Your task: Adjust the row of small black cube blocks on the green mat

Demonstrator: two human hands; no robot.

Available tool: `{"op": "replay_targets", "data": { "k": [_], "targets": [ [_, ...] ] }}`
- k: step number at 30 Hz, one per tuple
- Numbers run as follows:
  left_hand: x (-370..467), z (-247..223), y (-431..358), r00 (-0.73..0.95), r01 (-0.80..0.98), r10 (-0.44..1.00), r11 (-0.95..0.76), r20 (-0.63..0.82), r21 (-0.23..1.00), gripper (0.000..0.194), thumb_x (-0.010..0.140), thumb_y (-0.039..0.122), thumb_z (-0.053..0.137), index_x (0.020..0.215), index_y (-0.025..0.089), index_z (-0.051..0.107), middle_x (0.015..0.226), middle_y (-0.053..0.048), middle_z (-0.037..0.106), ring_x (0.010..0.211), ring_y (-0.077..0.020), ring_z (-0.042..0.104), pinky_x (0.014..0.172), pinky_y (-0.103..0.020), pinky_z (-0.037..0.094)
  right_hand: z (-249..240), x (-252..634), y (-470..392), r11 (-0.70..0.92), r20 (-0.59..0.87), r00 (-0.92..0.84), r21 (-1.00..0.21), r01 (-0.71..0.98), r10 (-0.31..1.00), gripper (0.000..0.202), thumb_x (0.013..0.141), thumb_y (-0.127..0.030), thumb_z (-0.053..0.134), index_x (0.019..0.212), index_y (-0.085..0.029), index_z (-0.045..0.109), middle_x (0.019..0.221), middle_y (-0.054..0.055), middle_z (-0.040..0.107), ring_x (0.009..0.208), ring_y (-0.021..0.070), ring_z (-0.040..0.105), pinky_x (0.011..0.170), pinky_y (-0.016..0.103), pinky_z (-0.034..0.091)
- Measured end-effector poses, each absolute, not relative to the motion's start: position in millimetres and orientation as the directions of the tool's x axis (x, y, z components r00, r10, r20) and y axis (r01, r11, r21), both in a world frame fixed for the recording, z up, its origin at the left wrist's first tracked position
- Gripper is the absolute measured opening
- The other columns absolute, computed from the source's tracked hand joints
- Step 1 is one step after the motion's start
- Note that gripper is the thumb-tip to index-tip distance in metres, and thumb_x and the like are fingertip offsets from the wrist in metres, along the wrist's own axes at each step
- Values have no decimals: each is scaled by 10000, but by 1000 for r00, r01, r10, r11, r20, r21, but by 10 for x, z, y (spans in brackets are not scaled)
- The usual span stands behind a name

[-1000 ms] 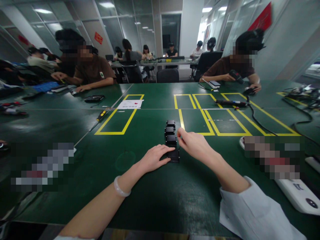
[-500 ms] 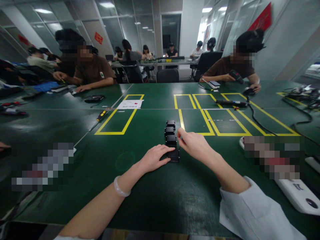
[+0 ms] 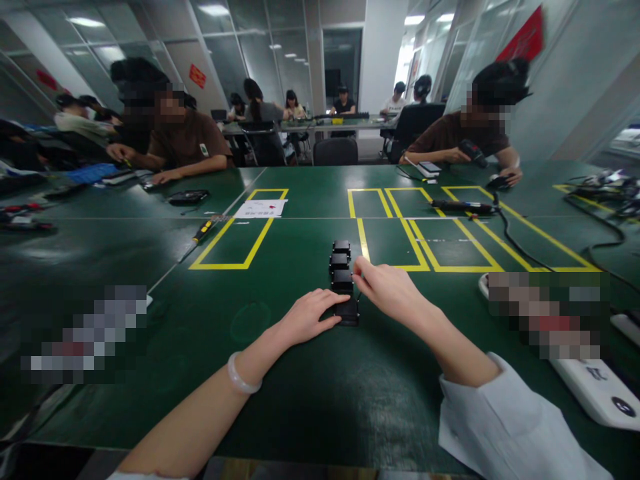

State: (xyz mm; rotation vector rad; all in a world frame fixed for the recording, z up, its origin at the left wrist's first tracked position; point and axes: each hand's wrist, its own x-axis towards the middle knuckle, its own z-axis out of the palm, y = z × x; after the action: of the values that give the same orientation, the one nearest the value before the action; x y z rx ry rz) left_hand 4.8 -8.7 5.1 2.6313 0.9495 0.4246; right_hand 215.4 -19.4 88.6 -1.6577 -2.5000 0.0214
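Several small black blocks stand in a line on the green table, running away from me. My left hand (image 3: 313, 315) grips the nearest black block (image 3: 347, 311), fingers across its far part and thumb along its near edge. A pale bracelet (image 3: 244, 373) circles that wrist. Just above and right of this block, my right hand (image 3: 383, 283) is closed in a pinch. A thin dark line shows below its fingers by the block's right side; what they hold is too small to make out. Beyond my hands sit the other black blocks (image 3: 342, 279), with shiny bits at their sides.
Yellow tape outlines (image 3: 250, 267) mark the green table (image 3: 300, 413). A yellow-black screwdriver (image 3: 204, 231) and a paper sheet (image 3: 262, 209) lie left. A black corded tool (image 3: 463, 207) lies right. White devices (image 3: 590, 387) flank me. Co-workers sit across the table.
My right hand has shifted very slightly left, towards the blocks, still pinched. My left hand and the blocks stay in place.
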Motion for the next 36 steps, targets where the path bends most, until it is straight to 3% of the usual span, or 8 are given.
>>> {"op": "replay_targets", "data": {
  "k": [6, 14, 23, 30, 36],
  "targets": [
    [41, 54, -81, 734, 569, 658, -730, 166, 379, 421, 916, 297, 538, 1326, 268, 446, 1213, -45, 581, 1065, -216, 542, 934, -361, 432, 919, 2140, -213, 372, 109, -362, -95, 923, 926, 195, 946, -278, 331, 1049, -208, 480, 808, 25, 683, 658, 154, 611, 514, 259, 215],
    [43, 57, -85, 736, 564, 655, -733, 172, 380, 422, 919, 311, 533, 1329, 267, 448, 1210, -50, 581, 1063, -213, 544, 936, -356, 432, 895, 2153, -203, 399, 134, -384, -112, 910, 913, 264, 964, -417, 333, 997, -205, 487, 767, 26, 672, 667, 165, 618, 506, 253, 211],
    [45, 46, -85, 735, 568, 657, -731, 166, 378, 426, 922, 316, 531, 1336, 269, 444, 1210, -47, 582, 1069, -214, 540, 934, -354, 434, 883, 2147, -189, 372, 139, -360, -76, 925, 923, 192, 952, -285, 332, 1036, -204, 484, 772, 22, 677, 650, 157, 620, 497, 254, 193],
    [44, 38, -81, 738, 561, 652, -736, 173, 380, 422, 922, 313, 532, 1332, 267, 444, 1218, -44, 580, 1069, -213, 538, 940, -357, 428, 905, 2142, -201, 385, 122, -372, -110, 916, 920, 271, 965, -419, 327, 995, -203, 487, 775, 30, 676, 678, 170, 624, 505, 255, 211],
    [48, 58, -88, 737, 562, 656, -730, 166, 388, 435, 924, 301, 532, 1346, 275, 430, 1208, -39, 584, 1061, -207, 540, 926, -348, 434, 892, 2154, -196, 368, 110, -357, -101, 924, 927, 229, 965, -306, 302, 1046, -199, 487, 781, 29, 674, 644, 146, 599, 509, 255, 208]
  ]
}}
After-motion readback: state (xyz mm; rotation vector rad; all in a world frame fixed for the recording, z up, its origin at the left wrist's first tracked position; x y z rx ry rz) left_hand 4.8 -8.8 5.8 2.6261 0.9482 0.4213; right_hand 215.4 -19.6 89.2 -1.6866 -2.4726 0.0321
